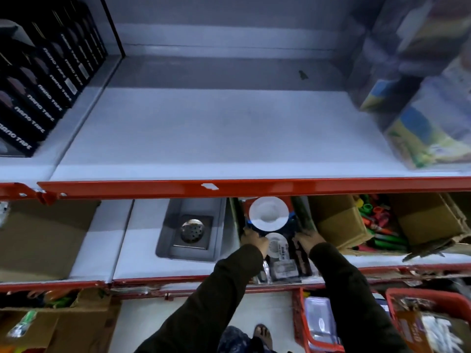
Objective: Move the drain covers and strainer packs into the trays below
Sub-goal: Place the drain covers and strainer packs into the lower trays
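On the lower shelf, a grey tray (165, 235) holds a square steel drain cover (193, 231) with a round perforated centre. Right of it lies a dark tray (237, 212) with strainer packs (269, 214), showing a large white disc and a smaller one below it. My left hand (254, 242) grips the left edge of the packs. My right hand (309, 240) grips their right edge. Both arms wear dark sleeves. The packs' lower part lies between my forearms.
The upper shelf (216, 138) with its red front rail (254, 187) is bare in the middle, with black Nano Tape boxes (38, 98) at left and wrapped packs (420, 110) at right. Cardboard boxes (344, 220) flank the trays. Red baskets (300, 327) stand at bottom right.
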The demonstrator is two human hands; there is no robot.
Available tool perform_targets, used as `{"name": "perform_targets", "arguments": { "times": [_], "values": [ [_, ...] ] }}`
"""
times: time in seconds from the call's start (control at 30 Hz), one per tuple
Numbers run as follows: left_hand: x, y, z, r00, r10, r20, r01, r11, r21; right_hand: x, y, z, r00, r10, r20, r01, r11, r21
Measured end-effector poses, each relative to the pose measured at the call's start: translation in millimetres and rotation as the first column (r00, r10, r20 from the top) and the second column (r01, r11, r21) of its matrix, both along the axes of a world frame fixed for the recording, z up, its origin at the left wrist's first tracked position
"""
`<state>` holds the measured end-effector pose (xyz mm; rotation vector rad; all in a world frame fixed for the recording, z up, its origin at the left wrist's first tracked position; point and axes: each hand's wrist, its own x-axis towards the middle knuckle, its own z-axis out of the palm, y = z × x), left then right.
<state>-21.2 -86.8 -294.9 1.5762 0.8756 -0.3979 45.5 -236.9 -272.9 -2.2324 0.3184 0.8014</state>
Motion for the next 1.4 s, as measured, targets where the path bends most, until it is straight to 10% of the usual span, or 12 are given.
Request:
{"name": "perform_targets", "arguments": {
  "times": [0.53,0.83,1.03,1.2,1.4],
  "values": [
    [14.3,-18.4,12.5,0.992,0.1,-0.073,-0.057,0.89,0.453,27.6,9.9,-29.8,0.963,0.232,0.136,-0.233,0.972,-0.008],
    [45.7,-12.3,12.4,0.862,0.508,0.003,-0.507,0.86,-0.052,53.4,37.2,-32.4,0.991,-0.111,-0.077,0.132,0.912,0.389],
    [43.8,-13.7,15.0,0.882,0.469,-0.035,-0.47,0.877,-0.096,54.6,36.1,-41.6,0.977,-0.166,-0.134,0.206,0.899,0.387],
    [25.8,-19.7,24.6,0.92,0.357,0.162,-0.366,0.93,0.027,41.1,27.2,-32.3,0.989,-0.115,0.09,0.068,0.907,0.415],
    [-31.9,8.4,24.3,0.97,0.076,0.232,-0.183,0.858,0.481,-13.2,10.8,-16.1,0.842,0.228,0.489,-0.253,0.967,-0.015]
  ]
}}
